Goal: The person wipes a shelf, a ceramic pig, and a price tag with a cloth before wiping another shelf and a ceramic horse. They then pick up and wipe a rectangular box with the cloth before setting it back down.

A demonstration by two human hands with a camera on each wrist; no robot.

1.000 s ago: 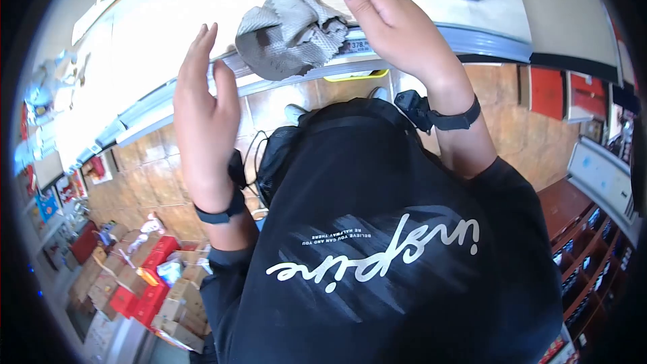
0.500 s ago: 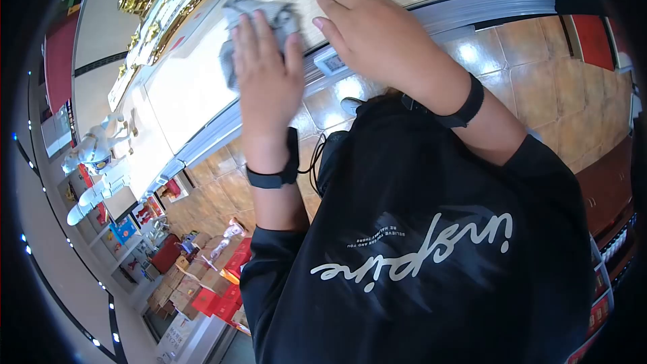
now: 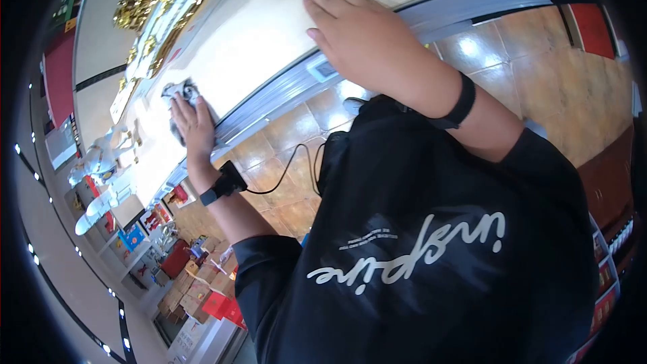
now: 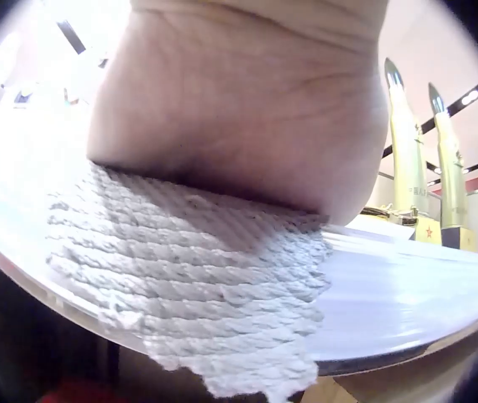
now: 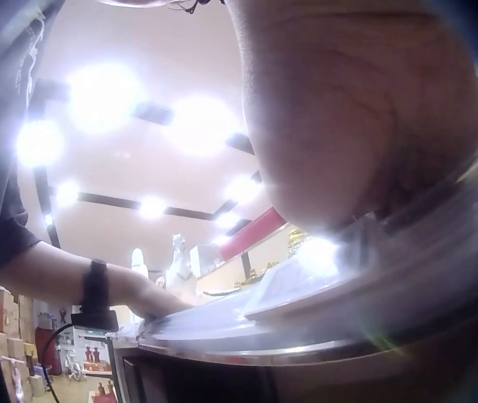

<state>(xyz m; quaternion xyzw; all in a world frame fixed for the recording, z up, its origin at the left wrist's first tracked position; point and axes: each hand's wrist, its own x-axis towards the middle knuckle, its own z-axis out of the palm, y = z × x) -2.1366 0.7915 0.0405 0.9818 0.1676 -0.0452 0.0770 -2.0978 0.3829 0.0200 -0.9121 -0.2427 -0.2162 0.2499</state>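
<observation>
Head view: the left hand point(image 3: 192, 121) lies flat, fingers straight and close together, pressing a grey woven cloth point(image 3: 176, 94) onto the white desk point(image 3: 256, 34). The cloth sits under the palm and fingers, with crumpled fabric showing just beyond the fingertips. It lies near the desk's metal front edge point(image 3: 269, 104), which runs just beside the heel of the hand.

Left wrist view: the palm point(image 4: 239, 101) bears directly on the cloth point(image 4: 189, 285). The ribbed weave spreads out below the heel of the hand, and its ragged corner overhangs the desk edge. Two gold, shell-shaped ornaments point(image 4: 420, 159) stand upright on the desk beyond the hand.

Head view: the right hand point(image 3: 360, 34) rests flat on the desk, well apart from the left hand, fingers extended and slightly spread, holding nothing. A black wrist strap point(image 3: 461, 101) circles its wrist.

Right wrist view: the heel of the right hand point(image 5: 357, 117) touches the desk surface at its edge. The left forearm point(image 5: 63, 285) is visible farther along the desk.
</observation>
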